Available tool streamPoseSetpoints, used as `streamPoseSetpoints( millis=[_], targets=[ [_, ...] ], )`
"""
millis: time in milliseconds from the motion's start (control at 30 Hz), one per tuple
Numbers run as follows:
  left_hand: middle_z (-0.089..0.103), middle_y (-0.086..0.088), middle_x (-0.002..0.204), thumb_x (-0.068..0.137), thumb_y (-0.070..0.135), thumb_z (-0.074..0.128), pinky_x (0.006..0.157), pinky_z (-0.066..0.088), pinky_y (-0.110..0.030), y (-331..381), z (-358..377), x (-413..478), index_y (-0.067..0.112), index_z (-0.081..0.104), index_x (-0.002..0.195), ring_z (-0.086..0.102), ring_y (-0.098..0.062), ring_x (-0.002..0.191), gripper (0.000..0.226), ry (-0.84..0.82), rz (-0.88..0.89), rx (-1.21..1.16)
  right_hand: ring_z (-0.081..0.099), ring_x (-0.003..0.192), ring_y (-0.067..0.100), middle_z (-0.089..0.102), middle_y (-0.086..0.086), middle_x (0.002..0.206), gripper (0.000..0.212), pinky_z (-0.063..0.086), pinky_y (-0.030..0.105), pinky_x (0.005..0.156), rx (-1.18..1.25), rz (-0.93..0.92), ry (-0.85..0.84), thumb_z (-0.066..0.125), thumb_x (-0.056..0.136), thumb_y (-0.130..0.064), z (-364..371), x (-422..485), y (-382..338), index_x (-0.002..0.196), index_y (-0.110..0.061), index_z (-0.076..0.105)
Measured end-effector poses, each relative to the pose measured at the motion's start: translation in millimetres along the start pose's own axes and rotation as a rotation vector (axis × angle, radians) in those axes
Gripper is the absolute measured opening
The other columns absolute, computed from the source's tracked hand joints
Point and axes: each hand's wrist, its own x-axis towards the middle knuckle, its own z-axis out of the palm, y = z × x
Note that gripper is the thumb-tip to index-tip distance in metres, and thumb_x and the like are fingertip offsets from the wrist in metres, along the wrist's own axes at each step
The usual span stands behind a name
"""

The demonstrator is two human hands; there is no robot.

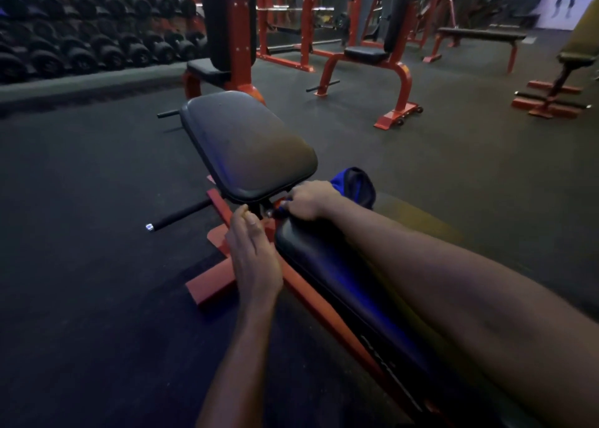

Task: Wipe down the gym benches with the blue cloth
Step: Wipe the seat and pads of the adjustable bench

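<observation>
A black padded bench on a red frame fills the middle: its seat pad (pixel 246 145) lies ahead and its long back pad (pixel 350 294) runs toward me at the lower right. My right hand (pixel 312 202) rests on the top end of the back pad, at the gap between the two pads, and grips the blue cloth (pixel 355 186), which bunches up behind the knuckles. My left hand (pixel 254 259) hovers just left of the back pad's edge, fingers loosely curved and holding nothing, above the red frame (pixel 214 285).
Dark rubber flooring surrounds the bench. A rack of black dumbbells (pixel 90 38) lines the far left wall. Other red-framed benches stand behind: one directly ahead (pixel 223 38), one at centre right (pixel 385 48), a flat one (pixel 479 35) farther back, another at the right edge (pixel 570 71).
</observation>
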Motion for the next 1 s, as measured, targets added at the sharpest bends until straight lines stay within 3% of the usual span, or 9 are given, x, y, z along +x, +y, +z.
streamPoseSetpoints(
  millis=[133,233,367,467,600,667,800,900,1000],
  targets=[
    [0.053,0.004,0.118,0.098,0.059,0.015,0.095,0.032,-0.027,-1,-40,5,0.014,0.055,0.122,0.05,-0.016,0.117,0.065,0.046,-0.031,0.02,0.051,0.131,0.029,0.059,0.003,0.139,0.042,0.034,0.054,0.11,-0.037,-0.149,-0.014,0.037,0.1,-0.048,8,-40,-57,0.127,-0.031,0.064],
    [0.058,0.004,0.103,0.095,0.06,0.015,0.095,0.039,-0.037,2,-58,2,0.024,0.055,0.106,0.054,-0.024,0.108,0.055,0.097,-0.001,0.002,0.039,0.136,0.029,0.056,0.001,0.138,0.039,0.018,0.068,0.114,-0.166,-0.282,0.001,0.039,0.102,-0.042,22,-87,-82,0.127,-0.026,0.064],
    [0.062,-0.004,0.114,0.102,0.049,0.017,0.099,0.037,-0.035,2,-79,-14,0.025,0.056,0.107,0.053,-0.022,0.112,0.046,0.102,-0.017,0.025,0.031,0.142,0.024,0.049,-0.003,0.147,0.039,0.029,0.055,0.111,-0.242,-0.31,0.072,0.044,0.1,-0.048,25,-142,-74,0.13,-0.03,0.061],
    [0.062,-0.004,0.114,0.101,0.051,0.018,0.093,0.038,-0.033,-6,-92,-25,0.021,0.061,0.109,0.054,-0.018,0.108,0.053,0.11,-0.021,0.036,0.031,0.14,0.028,0.037,-0.002,0.156,0.06,0.03,0.055,0.105,-0.238,-0.272,0.101,0.053,0.087,-0.068,-2,-145,-57,0.141,-0.041,0.05],
    [0.062,0.002,0.109,0.107,0.046,0.021,0.089,0.037,-0.031,-3,-96,-29,0.019,0.063,0.107,0.055,-0.016,0.103,0.05,0.064,-0.053,0.075,-0.005,0.152,0.043,-0.005,0.001,0.169,0.101,0.006,0.076,0.109,-0.087,-0.046,-0.154,0.059,0.068,-0.087,-10,-120,-45,0.152,-0.057,0.01],
    [0.063,0.002,0.103,0.108,0.041,0.025,0.083,0.035,-0.029,5,-94,-25,0.017,0.062,0.104,0.055,-0.014,0.095,0.045,0.029,-0.05,0.081,0.008,0.15,0.045,-0.002,0.004,0.169,0.1,0.015,0.071,0.111,-0.037,-0.027,-0.162,0.056,0.069,-0.088,-5,-116,-48,0.152,-0.058,0.009],
    [0.067,0.0,0.092,0.107,0.037,0.035,0.073,0.04,-0.033,10,-88,-7,0.016,0.06,0.097,0.061,-0.021,0.087,0.034,-0.017,-0.024,0.112,0.029,0.141,0.036,0.023,0.008,0.161,0.062,0.023,0.059,0.109,-0.088,-0.102,0.038,0.033,0.089,-0.079,12,-144,-64,0.144,-0.051,0.039],
    [0.068,-0.001,0.089,0.102,0.041,0.041,0.083,0.053,-0.043,13,-80,3,0.026,0.059,0.095,0.065,-0.026,0.089,0.024,-0.138,-0.03,0.138,0.048,0.124,0.035,0.046,0.012,0.135,0.043,0.036,0.051,0.104,0.268,0.017,0.197,0.047,0.098,-0.045,2,-157,-62,0.141,-0.042,0.042],
    [0.066,0.005,0.108,0.1,0.042,0.044,0.095,0.052,-0.048,29,-76,0,0.03,0.059,0.122,0.063,-0.019,0.104,0.029,-0.333,-0.054,0.15,0.06,0.108,0.034,0.06,0.013,0.11,0.053,0.052,0.041,0.089,0.457,0.125,0.168,0.061,0.085,-0.012,-35,-170,-59,0.134,-0.028,0.047]
  ],
)
